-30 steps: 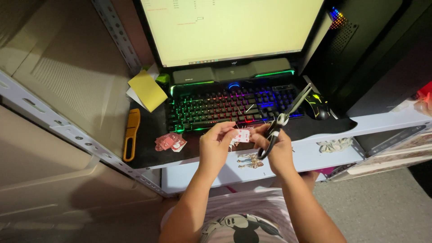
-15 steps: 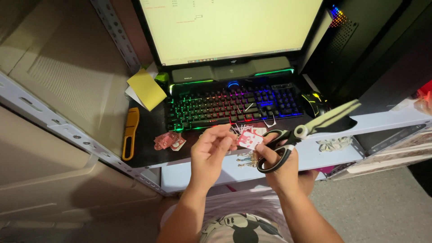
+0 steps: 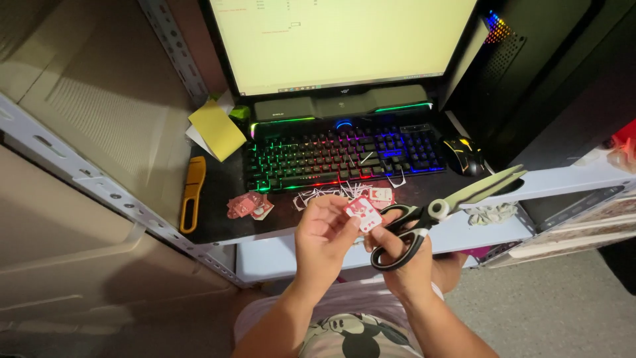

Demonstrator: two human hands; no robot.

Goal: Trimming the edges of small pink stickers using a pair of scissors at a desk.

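Swinging outward from the keyboard [image 3: 341, 156], the scissors [image 3: 440, 209] now point right in the right hand [image 3: 405, 255], blades closed; the left hand [image 3: 324, 229] pinches a small red-and-white card [image 3: 363, 213] just below the keyboard.

Paper card [image 3: 363, 213]; glossy plastic-handled scissors [image 3: 424, 219]

Left hand [image 3: 322, 233] pinches small red-white paper cutout [image 3: 363, 213]; right hand [image 3: 402, 255] grips black-handled scissors [image 3: 440, 209], blades pointing right, above desk edge before rainbow-lit keyboard [image 3: 341, 156]
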